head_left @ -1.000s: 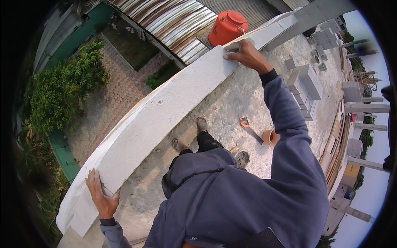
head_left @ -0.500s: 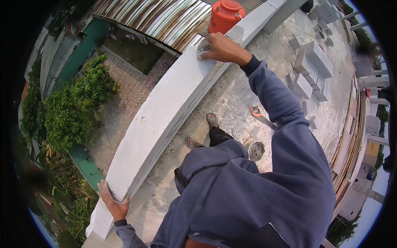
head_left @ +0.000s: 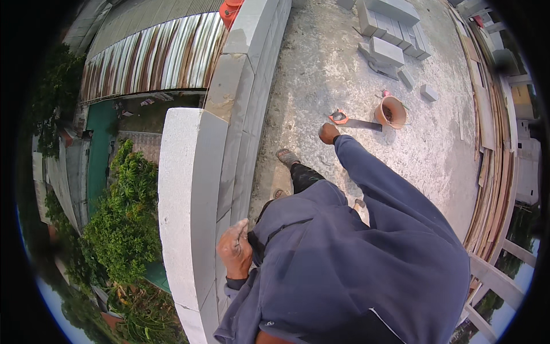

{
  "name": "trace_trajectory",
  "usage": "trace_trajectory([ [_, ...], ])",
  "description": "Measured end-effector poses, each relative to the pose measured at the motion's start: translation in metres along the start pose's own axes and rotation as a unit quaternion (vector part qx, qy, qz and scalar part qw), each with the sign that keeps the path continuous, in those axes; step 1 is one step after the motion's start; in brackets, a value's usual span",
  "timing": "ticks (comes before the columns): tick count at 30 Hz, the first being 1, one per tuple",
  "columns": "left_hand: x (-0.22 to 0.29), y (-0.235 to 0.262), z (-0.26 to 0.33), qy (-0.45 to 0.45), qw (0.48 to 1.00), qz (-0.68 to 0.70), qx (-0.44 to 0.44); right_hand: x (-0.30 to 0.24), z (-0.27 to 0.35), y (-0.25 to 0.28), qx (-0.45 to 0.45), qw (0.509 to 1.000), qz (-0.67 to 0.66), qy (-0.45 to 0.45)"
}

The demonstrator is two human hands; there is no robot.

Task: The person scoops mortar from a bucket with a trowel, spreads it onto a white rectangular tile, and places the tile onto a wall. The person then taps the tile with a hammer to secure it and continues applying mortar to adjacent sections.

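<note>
A row of white lightweight concrete blocks (head_left: 182, 172) caps the grey block wall (head_left: 243, 109) on my left. My left hand (head_left: 235, 250), fingers curled and nothing visible in them, is beside the wall's inner side, close to my body. My right hand (head_left: 328, 133) is a loose fist over the floor, off the wall. Just beyond it in the picture lies a handsaw (head_left: 366, 124) with an orange-and-black handle; I see no grip on it. Bits of pale dust mark the left hand's fingers.
An orange-brown bucket (head_left: 393, 112) stands past the saw. Stacked grey blocks (head_left: 395, 26) and loose ones (head_left: 428, 93) lie farther off. Long planks (head_left: 487, 132) line the right side. Outside the wall are a drop, a leafy tree (head_left: 123, 223) and a corrugated roof (head_left: 154, 51).
Both hands have left the top blocks. My right hand has swung right over the floor, and my left has drawn in toward my body. The view has turned and shifted along the wall.
</note>
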State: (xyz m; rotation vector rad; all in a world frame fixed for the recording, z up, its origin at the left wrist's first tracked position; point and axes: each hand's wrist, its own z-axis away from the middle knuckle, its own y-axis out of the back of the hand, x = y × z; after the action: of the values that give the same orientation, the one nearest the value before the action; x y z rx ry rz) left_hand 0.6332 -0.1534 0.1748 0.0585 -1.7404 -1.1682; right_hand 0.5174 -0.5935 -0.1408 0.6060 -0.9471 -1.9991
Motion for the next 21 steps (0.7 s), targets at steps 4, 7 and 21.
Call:
trace_trajectory([
  [4, -0.008, -0.029, -0.010, -0.007, 0.997, 0.064, -0.041, 0.029, 0.220, -0.229, -0.108, 0.860, -0.373, -0.331],
  [7, -0.016, -0.045, -0.008, -0.034, 0.989, 0.056, -0.136, -0.016, 0.379, -0.316, -0.153, 0.699, -0.527, -0.458],
  [21, -0.173, -0.151, 0.028, 0.336, 0.888, 0.022, -0.314, -0.059, 0.367, -0.428, 0.075, 0.716, -0.518, -0.463],
])
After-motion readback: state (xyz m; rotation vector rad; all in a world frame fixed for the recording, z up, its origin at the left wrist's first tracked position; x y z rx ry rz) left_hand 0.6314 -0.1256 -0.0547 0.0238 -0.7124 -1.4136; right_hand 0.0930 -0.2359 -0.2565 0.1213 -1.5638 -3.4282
